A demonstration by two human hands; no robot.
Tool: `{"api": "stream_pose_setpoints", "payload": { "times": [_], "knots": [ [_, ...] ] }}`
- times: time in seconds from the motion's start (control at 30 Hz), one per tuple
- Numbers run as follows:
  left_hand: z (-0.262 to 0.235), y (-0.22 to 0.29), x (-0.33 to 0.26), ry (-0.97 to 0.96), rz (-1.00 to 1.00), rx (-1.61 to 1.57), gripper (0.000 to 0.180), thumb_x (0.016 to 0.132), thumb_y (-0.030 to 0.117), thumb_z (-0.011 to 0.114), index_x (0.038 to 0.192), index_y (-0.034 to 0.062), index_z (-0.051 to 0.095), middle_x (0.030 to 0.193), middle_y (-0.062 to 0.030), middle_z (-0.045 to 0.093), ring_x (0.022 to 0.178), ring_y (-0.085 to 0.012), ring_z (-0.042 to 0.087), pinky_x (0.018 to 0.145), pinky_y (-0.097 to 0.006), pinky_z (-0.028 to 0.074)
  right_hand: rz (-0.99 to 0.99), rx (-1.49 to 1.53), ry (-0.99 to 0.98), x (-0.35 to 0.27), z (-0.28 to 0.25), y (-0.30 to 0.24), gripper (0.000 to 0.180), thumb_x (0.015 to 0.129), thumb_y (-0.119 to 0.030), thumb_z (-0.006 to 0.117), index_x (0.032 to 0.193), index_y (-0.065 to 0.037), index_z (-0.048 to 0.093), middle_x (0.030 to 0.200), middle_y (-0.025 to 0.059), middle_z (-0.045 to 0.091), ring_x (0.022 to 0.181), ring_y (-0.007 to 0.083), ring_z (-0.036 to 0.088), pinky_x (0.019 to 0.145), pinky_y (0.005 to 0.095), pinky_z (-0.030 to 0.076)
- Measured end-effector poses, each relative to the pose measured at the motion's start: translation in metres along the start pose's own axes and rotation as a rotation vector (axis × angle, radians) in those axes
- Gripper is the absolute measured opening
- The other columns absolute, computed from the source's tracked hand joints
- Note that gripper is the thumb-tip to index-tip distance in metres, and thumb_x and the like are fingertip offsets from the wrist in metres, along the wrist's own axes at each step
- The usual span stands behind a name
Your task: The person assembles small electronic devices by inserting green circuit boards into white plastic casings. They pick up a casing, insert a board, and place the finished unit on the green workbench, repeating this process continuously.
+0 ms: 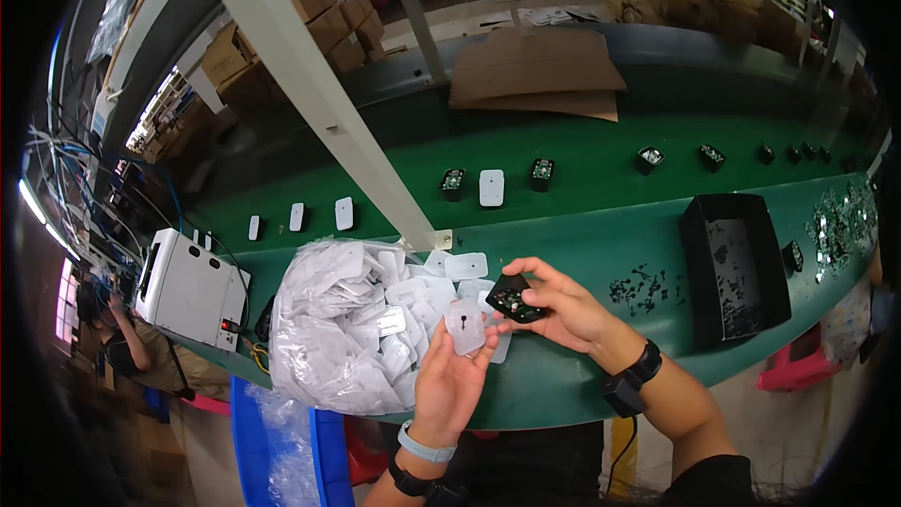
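My left hand (448,385) is closed on a white plastic cover (465,327) with a small dark hole near its middle. Close by on the right, my right hand (568,305) grips a small black housing (514,298), its open face showing a circuit board inside. The two parts are very near each other; whether they touch I cannot tell. Left of my hands, a clear plastic bag (324,338) spills a heap of similar white covers (413,296) onto the green bench.
A green belt (582,145) runs behind the bench, carrying several black housings (649,160) and white-covered units (344,213). Small black parts (643,289) lie right of my hands, before a black box (737,268). A white machine (192,286) stands left; a metal post (328,103) rises behind the bag.
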State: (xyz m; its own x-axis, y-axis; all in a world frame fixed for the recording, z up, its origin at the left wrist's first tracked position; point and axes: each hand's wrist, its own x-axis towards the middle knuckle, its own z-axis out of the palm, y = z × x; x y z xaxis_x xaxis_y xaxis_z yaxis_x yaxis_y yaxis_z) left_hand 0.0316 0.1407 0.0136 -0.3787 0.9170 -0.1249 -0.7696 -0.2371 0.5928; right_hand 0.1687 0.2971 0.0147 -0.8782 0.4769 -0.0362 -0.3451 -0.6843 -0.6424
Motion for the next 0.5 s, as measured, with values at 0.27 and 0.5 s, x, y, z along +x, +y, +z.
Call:
{"api": "stream_pose_setpoints", "payload": {
  "times": [0.27, 0.5],
  "knots": [
    [0.006, -0.009, 0.006, 0.087, 0.095, 0.200, 0.051, 0.107, 0.014, 0.050, 0.151, -0.0072, 0.035, 0.145, -0.0188, 0.052, 0.134, -0.0300, 0.054, 0.121, -0.044, 0.036, -0.137, -0.279, 0.187, 0.001, 0.001, 0.014, 0.038, 0.090, -0.003, 0.076, 0.124, -0.005, 0.058, 0.112, 0.0072, 0.065, 0.103, 0.0130, 0.064, 0.087, 0.0301, 0.054],
    [0.004, -0.026, 0.012, 0.182, 0.161, 0.323, 0.044, 0.107, 0.011, 0.052, 0.145, -0.0092, 0.044, 0.139, -0.0152, 0.057, 0.128, -0.0232, 0.057, 0.115, -0.039, 0.042, -0.278, -0.285, 0.186, 0.005, -0.001, 0.030, 0.035, 0.084, 0.002, 0.080, 0.111, -0.002, 0.059, 0.107, 0.0076, 0.066, 0.100, 0.0137, 0.066, 0.086, 0.0294, 0.058]
  ]
}}
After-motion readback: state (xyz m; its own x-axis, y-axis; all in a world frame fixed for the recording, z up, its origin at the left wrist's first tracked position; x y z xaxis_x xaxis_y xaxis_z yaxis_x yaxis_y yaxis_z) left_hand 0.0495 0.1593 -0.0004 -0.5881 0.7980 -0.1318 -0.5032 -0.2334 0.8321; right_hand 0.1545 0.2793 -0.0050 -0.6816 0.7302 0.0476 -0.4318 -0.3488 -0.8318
